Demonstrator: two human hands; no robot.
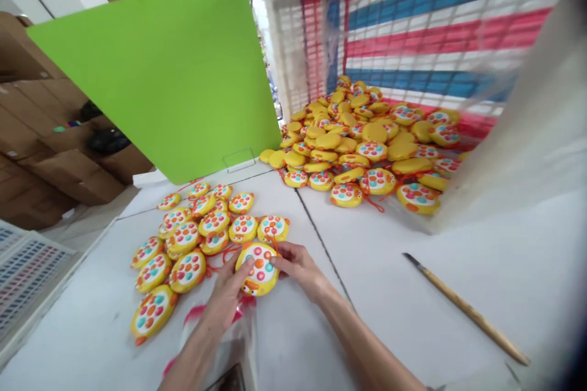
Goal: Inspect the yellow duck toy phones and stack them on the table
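Observation:
A round yellow toy (258, 267) with coloured buttons lies on the white table (389, 293), held from both sides. My left hand (228, 291) grips its left edge with the thumb on top. My right hand (296, 264) pinches its right edge. Under my left wrist lies a clear plastic bag (229, 336) with pink print. To the left, several similar yellow toys (192, 238) with orange cords are laid flat in rows.
A big heap of the same yellow toys (367, 140) spills from a striped woven sack (435, 30) at the back right. A green board (160, 73) stands behind the rows. A wooden stick (468, 311) lies at the right. Cardboard boxes (41, 153) are stacked at the left.

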